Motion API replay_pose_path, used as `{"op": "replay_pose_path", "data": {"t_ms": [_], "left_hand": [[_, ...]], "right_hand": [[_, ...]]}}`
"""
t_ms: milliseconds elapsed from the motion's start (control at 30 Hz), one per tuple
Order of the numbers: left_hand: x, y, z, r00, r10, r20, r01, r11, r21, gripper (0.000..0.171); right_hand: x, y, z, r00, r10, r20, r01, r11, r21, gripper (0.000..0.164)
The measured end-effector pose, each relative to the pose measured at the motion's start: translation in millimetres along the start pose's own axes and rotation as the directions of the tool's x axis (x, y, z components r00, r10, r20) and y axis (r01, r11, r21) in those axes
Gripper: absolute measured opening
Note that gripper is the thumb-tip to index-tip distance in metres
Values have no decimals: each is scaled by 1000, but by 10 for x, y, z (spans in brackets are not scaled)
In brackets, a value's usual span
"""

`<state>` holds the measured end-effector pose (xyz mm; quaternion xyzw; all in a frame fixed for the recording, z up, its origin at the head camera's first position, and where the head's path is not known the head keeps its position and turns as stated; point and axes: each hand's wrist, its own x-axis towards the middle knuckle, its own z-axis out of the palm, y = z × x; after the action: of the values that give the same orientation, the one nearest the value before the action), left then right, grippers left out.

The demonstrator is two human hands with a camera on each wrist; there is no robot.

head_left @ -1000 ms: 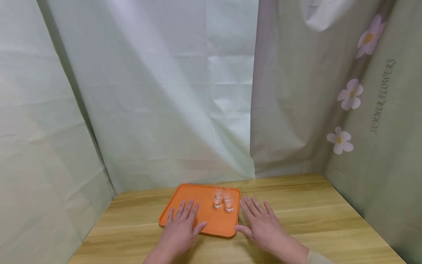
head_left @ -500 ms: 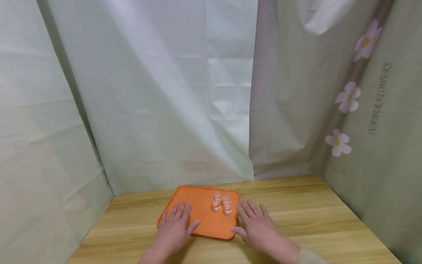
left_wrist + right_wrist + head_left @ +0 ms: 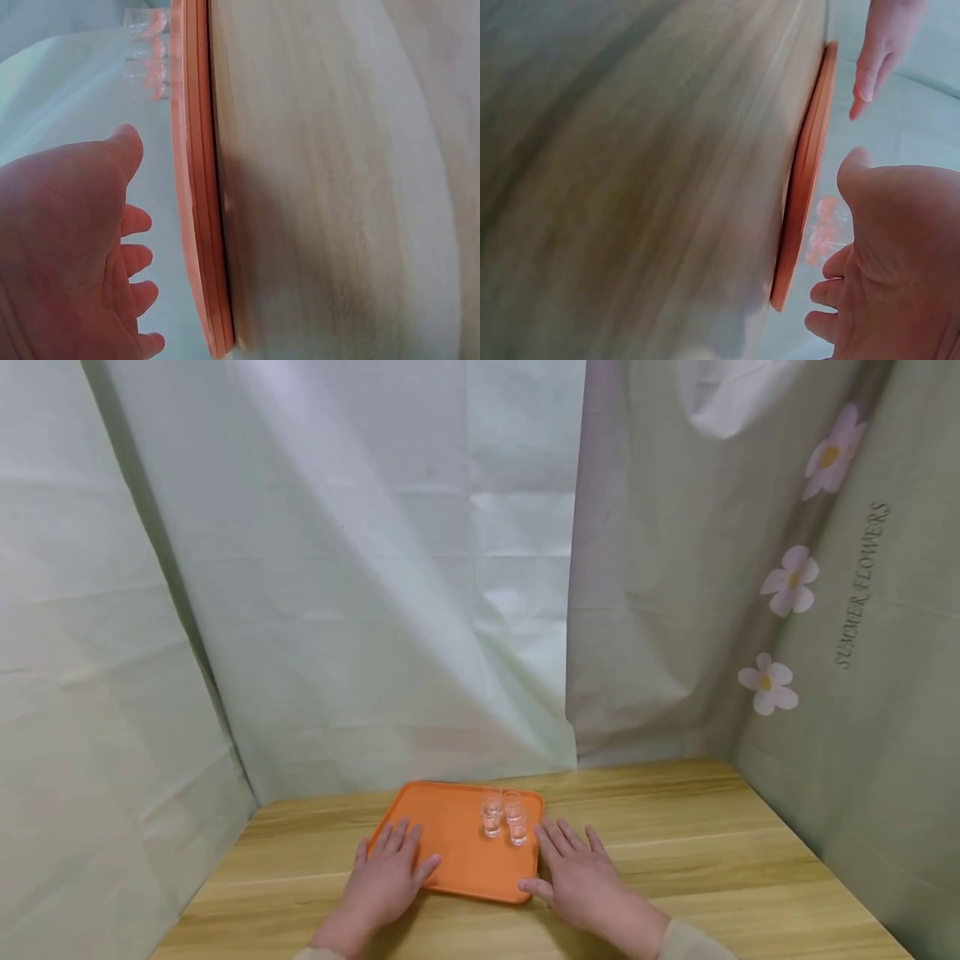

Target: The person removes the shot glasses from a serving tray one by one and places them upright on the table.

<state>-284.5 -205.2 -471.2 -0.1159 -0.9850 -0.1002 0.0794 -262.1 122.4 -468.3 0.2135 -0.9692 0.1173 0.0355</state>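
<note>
Tray [image 3: 461, 852], orange, one. Rectangular with rounded corners and a raised rim; lies flat on the table, its long sides running across the view.

Glasses [image 3: 513, 817], four, small, clear. Upright on the tray, grouped in two rows of two near its right edge, toward the far right corner. Whether they touch one another cannot be told.

Left hand [image 3: 386, 877], bare. Palm down over the tray's near left corner, raised above the rim in the left wrist view; holds nothing. Fingers spread apart, pointing toward the tray's far side; thumb out toward the tray's middle.

Right hand [image 3: 581, 875], bare. Palm down at the tray's near right corner, raised above the rim in the right wrist view; holds nothing. Fingers slightly apart, just beside the tray's right edge; thumb reaching out over the near right corner.

Sleeves [image 3: 690, 942], pale, two. One at each wrist, on the near side of the tray.

Table [image 3: 675, 835], wood-grained. Beneath the tray, extending past it on both sides.

Cloth [image 3: 375, 568], pale green, creased. Hangs behind the tray and at both sides; to the tray's right it bears printed flowers [image 3: 792, 579], pink-white with yellow centres, and lettering [image 3: 862, 585], "SUMMER FLOWERS".
</note>
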Motion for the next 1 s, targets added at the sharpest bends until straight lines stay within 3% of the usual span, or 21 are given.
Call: {"op": "replay_pose_path", "data": {"t_ms": [533, 1000], "left_hand": [[63, -163, -9, 995, -76, 63, 79, 996, -49, 72], [48, -229, 31, 994, -67, 88, 75, 994, -86, 75]], "right_hand": [[84, -19, 74, 998, 13, 54, -12, 1000, -18, 90], [105, -44, 57, 995, 15, 96, -12, 999, -37, 91]]}}
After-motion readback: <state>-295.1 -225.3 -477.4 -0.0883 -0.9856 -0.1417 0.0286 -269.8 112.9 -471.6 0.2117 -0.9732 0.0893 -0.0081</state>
